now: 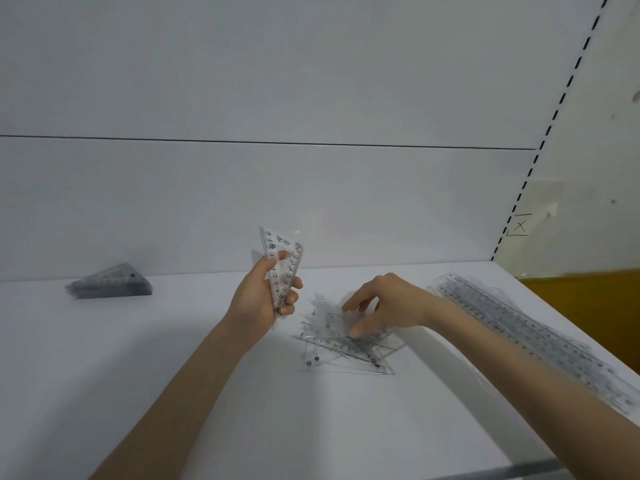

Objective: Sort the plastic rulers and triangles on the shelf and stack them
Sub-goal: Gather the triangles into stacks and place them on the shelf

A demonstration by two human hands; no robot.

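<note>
L hand (261, 299) grips clear numbered triangles (282, 256); R hand (384, 303), fingers loose, touches jumbled clear pile (329, 346).

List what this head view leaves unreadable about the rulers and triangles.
Loose pile: piece count; clear sheets overlap and the right hand covers part.
Right hand's grip: pinching or only touching, unclear.
Held triangles in the left hand: number, fingers cover them.
Far-left stack: blurred, count unreadable.
Rulers: near end cut by the right frame edge.
</note>
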